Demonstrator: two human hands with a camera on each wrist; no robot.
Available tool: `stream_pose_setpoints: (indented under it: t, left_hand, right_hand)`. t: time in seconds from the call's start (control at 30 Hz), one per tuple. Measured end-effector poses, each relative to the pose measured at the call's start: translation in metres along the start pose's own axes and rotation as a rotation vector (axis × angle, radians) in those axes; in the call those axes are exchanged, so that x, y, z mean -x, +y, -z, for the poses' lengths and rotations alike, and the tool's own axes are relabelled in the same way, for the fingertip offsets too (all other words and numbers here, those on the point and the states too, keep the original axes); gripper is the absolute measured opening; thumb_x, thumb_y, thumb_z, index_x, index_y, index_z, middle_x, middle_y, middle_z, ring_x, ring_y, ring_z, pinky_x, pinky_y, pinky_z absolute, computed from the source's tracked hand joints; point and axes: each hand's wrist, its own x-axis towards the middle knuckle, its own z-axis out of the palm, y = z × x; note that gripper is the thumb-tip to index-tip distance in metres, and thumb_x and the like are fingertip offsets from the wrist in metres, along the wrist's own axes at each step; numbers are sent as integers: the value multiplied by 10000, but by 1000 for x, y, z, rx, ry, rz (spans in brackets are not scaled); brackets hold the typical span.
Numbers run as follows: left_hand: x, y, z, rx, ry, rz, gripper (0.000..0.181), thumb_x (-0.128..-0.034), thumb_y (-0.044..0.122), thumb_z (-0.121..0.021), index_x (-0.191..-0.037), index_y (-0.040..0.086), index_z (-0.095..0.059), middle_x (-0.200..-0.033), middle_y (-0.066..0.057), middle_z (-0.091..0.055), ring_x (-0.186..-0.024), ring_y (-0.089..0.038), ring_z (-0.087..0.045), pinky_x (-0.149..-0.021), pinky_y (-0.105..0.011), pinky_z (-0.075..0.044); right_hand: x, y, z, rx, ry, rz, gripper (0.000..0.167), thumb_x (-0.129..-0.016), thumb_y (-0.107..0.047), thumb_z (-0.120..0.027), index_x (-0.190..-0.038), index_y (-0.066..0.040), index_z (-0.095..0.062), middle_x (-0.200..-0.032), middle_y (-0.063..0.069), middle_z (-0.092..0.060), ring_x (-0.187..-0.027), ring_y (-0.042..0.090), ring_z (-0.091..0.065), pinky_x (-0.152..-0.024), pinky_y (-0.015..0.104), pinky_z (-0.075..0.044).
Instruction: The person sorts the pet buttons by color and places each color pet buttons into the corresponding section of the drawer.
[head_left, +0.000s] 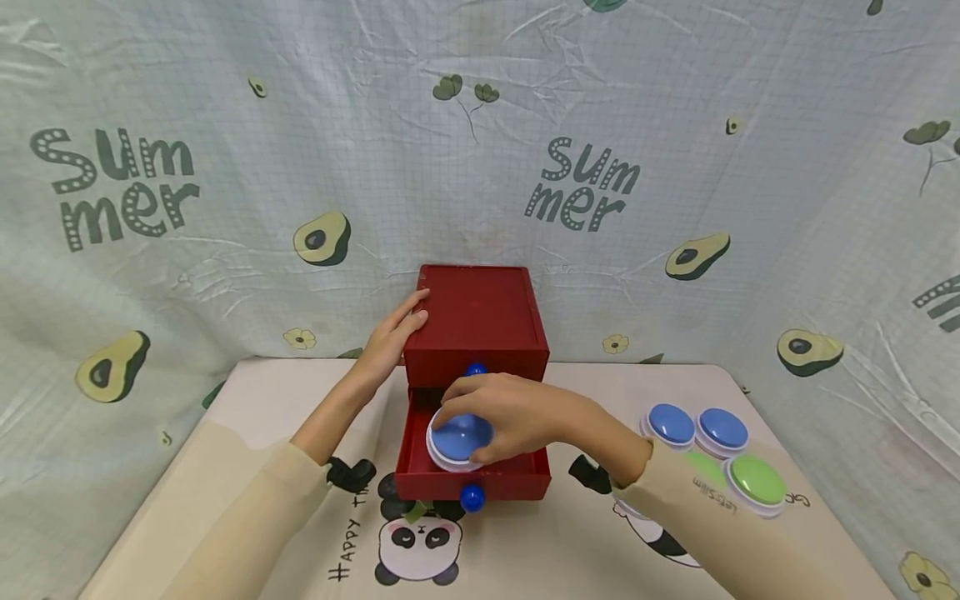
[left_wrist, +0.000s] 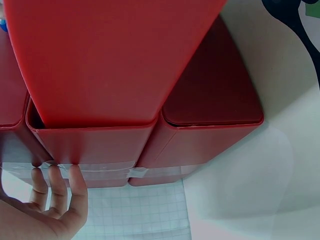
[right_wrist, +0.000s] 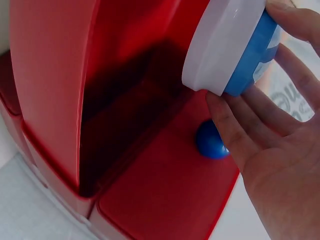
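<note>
Blue button, in right fingers; "SUMMER" cloth

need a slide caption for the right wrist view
The right hand grips a blue-topped white button at an open red drawer, near a round blue knob.

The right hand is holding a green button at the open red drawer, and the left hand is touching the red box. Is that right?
Not quite: the button is blue, as the head view shows. The right hand does hold it at the open red drawer, and the left hand does touch the red box.
</note>
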Motion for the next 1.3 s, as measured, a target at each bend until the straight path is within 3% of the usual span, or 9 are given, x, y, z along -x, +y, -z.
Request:
stream_pose_setpoints:
  t: [0.53, 1.3]
  left_hand:
    - [1, 2, 2, -7, 2, -14, 555, -1072, 484, -424, -1612, 409, -323, -1685, -64, -311, -1410, -396, -478, -1049, -576, -497]
    - [0, 0, -1, -2, 2, -12, 555, -1068, 493, -430, -1607, 409, -335, -1661, -80, -350, -1379, -389, -512, -1008, -542, -531]
  right_hand:
    - [-35, 7, -12, -40, -125, 24, 566, -850, -264, -820, -1386, -271, -638, -1392, -13, -612, -1254, 154, -571, -962, 275, -549]
    - [-48, 2, -17, 30, -206, -97, 562, -896, -240, -799, -1412, -258, -577, -1372, 9, -597, -1246, 151, -565, -964, 311, -569]
